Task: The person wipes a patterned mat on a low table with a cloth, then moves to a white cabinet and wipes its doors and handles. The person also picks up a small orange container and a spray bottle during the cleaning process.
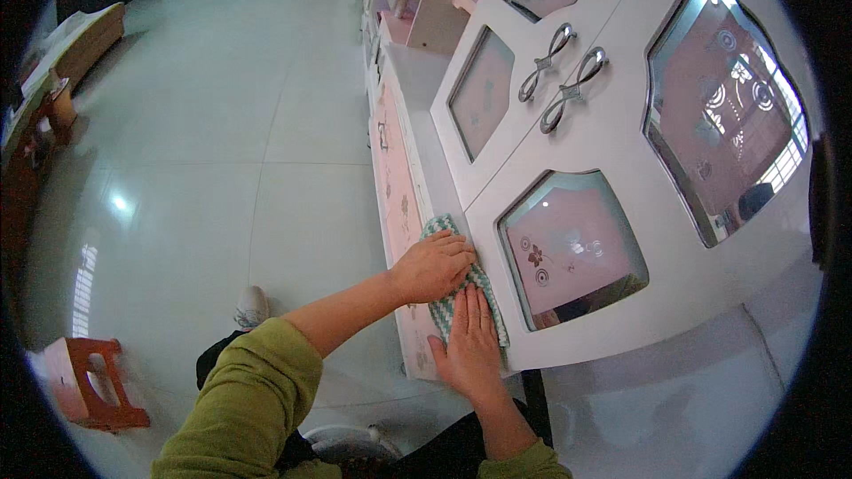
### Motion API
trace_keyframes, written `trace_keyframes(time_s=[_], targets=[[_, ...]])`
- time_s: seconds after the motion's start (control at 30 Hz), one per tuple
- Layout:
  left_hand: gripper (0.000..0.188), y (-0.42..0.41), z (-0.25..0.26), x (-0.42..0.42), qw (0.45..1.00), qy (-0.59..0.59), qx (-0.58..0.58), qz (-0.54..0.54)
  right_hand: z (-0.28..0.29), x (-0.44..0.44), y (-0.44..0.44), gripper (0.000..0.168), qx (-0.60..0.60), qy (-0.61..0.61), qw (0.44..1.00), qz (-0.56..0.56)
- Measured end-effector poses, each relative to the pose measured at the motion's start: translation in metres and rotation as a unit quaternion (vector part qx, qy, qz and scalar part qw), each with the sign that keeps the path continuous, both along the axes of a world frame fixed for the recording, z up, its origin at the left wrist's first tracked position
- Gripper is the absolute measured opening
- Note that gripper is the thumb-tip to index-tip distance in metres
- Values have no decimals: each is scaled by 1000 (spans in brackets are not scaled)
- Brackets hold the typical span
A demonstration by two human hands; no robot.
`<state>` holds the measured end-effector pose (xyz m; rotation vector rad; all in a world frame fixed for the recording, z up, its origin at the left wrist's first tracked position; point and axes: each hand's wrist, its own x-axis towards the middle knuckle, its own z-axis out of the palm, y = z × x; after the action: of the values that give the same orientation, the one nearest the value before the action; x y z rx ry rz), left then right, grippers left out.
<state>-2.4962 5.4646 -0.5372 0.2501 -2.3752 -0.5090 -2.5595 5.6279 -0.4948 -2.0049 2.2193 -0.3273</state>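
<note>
A green and white patterned cloth lies on the narrow ledge of a white cabinet, below its upper doors. My left hand presses on the upper part of the cloth, palm down, with its fingers bent over it. Lower down, my right hand rests on the same cloth with its fingers stretched out, close to my left fingertips. The cabinet door beside the cloth has patterned pink glass panels and curved metal handles. Under the ledge is a pink drawer front.
A red-brown plastic stool stands on the tiled floor at the lower left. Wooden furniture is at the far left. A shelf unit adjoins the cabinet's far end. A round, pale container is near my legs.
</note>
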Motion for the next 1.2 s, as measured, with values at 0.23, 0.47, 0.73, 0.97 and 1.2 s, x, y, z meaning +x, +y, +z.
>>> trace_keyframes(time_s=[0.23,0.47,0.73,0.97,1.2], targets=[[24,-22,-8,14,996,36,-16,-86,3,7,-4,78,1,-7,999,-34],[36,-36,-15,19,984,54,-50,-165,-9,8,-5,67,-34,57,996,-60],[43,-33,-19,23,986,55,-96,-123,-4,14,-10,53,-24,57,992,-107],[47,-38,-27,14,984,59,-117,-117,-37,2,-19,51,-120,45,987,-97],[42,-41,-34,2,979,107,-151,-79,-61,-7,-41,52,-194,32,976,-95]])
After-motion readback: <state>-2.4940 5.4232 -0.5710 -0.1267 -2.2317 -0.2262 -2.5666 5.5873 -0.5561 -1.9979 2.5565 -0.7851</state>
